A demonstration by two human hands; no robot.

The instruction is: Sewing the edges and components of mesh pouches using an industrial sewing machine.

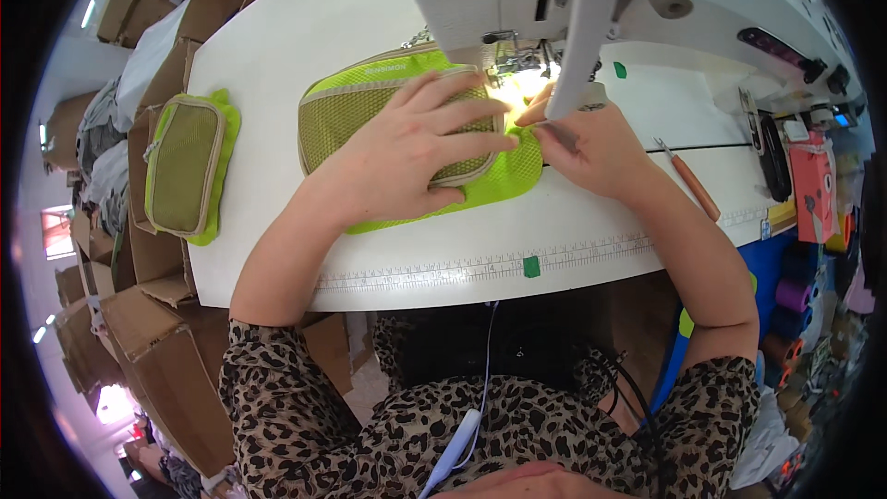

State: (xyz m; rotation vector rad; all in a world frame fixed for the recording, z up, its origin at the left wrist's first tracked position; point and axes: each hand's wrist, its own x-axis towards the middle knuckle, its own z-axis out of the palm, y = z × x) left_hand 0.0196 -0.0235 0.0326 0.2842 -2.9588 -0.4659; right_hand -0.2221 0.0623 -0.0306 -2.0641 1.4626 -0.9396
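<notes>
A lime-green mesh pouch (pixel 346 129) with beige zipper trim lies flat on the white sewing table, its right end at the lit presser foot (pixel 525 57) of a sewing machine (pixel 490 0). My left hand (pixel 397 152) rests on top of the pouch, fingers spread flat and pressing on the mesh. Close to the needle area, my right hand (pixel 591 148) has its thumb and fingers drawn together at the pouch's bright green edge. The white machine arm partly covers the right fingertips. Glare around the foot hides the needle and the stitching point.
Another green pouch (pixel 185 166) sits at the table's left edge, beside open cardboard boxes (pixel 166 360). A wooden-handled pointed tool (pixel 693 185) and black scissors-like snips (pixel 772 152) lie at the right. A ruler strip (pixel 443 273) follows the front edge. Thread spools (pixel 795 296) stand farther right.
</notes>
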